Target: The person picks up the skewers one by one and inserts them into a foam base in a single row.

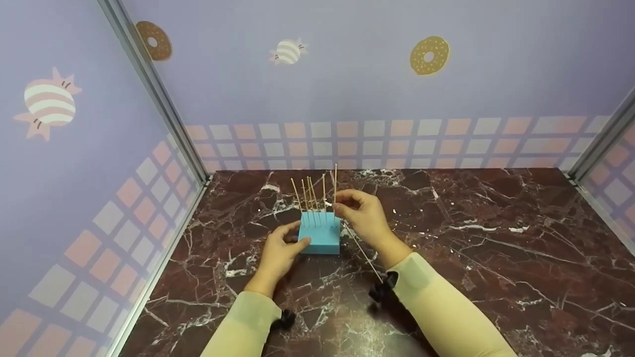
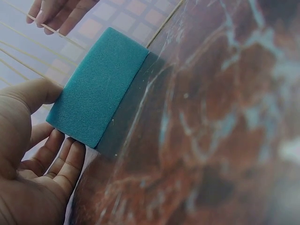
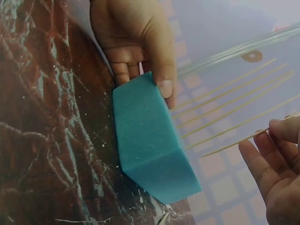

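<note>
A light blue foam block (image 1: 320, 238) stands on the table with several thin wooden sticks (image 1: 308, 198) upright in its top, in a row toward the left and middle. My left hand (image 1: 283, 250) grips the block's left side, thumb at the front edge and fingers round the side, as the left wrist view (image 2: 47, 140) of that hand shows. Above the block's right end, my right hand (image 1: 364, 213) pinches another wooden stick (image 3: 234, 144) between thumb and fingertips, held nearly upright. In the right wrist view its lower tip ends just off the block's top.
One more stick (image 1: 364, 253) lies on the dark red marbled table (image 1: 476, 277), right of the block and under my right forearm. Small white specks (image 1: 421, 232) dot the surface there. Patterned walls (image 1: 367, 89) stand at the back and sides.
</note>
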The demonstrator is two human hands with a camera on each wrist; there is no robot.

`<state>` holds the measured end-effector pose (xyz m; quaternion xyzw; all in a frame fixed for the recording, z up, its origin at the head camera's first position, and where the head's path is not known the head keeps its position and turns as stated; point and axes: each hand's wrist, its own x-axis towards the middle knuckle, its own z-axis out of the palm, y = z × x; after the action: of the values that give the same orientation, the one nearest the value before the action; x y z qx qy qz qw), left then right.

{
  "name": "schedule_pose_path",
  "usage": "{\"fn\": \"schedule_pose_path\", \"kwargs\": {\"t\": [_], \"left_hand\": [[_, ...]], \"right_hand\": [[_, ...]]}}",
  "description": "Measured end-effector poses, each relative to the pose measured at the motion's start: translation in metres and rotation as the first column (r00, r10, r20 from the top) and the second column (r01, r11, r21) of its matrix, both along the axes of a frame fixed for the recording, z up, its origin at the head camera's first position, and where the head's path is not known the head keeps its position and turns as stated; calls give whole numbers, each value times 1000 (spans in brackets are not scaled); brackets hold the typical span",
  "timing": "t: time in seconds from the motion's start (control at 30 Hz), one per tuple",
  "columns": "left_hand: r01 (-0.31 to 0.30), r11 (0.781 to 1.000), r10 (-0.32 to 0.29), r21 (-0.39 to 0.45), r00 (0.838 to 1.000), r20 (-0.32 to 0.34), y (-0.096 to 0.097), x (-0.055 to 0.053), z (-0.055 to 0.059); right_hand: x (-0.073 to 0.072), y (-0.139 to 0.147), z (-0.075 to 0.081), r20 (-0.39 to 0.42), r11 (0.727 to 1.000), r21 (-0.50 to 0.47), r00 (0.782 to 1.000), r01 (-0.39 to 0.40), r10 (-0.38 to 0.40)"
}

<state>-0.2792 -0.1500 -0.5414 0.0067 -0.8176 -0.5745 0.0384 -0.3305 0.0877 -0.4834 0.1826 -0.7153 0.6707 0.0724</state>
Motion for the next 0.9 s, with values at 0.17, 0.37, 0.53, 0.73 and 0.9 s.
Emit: {"fn": "schedule_pose_path", "kwargs": {"t": [0.17,0.37,0.53,0.73,0.9], "left_hand": [[-2,1000,2,-5,1000,2,0,-1,0],[-7,1000,7,-8,1000,10,0,0,0],[-1,1000,1,-16,1000,-2,0,-1,-1],[-2,1000,2,-12,1000,-7,0,-1,-1],[0,1000,0,-14,1000,-11,0,0,-1]], "right_hand": [[0,-1,-2,12,1000,13,1000,-5,5],[0,-2,-5,24,1000,28,1000,-11,10],[-1,-3,-7,7,1000,21,1000,14,-14],[-3,-3,-8,6,1000,7,1000,20,-20],[-2,-3,-8,20,1000,5,1000,0,-1]]}}
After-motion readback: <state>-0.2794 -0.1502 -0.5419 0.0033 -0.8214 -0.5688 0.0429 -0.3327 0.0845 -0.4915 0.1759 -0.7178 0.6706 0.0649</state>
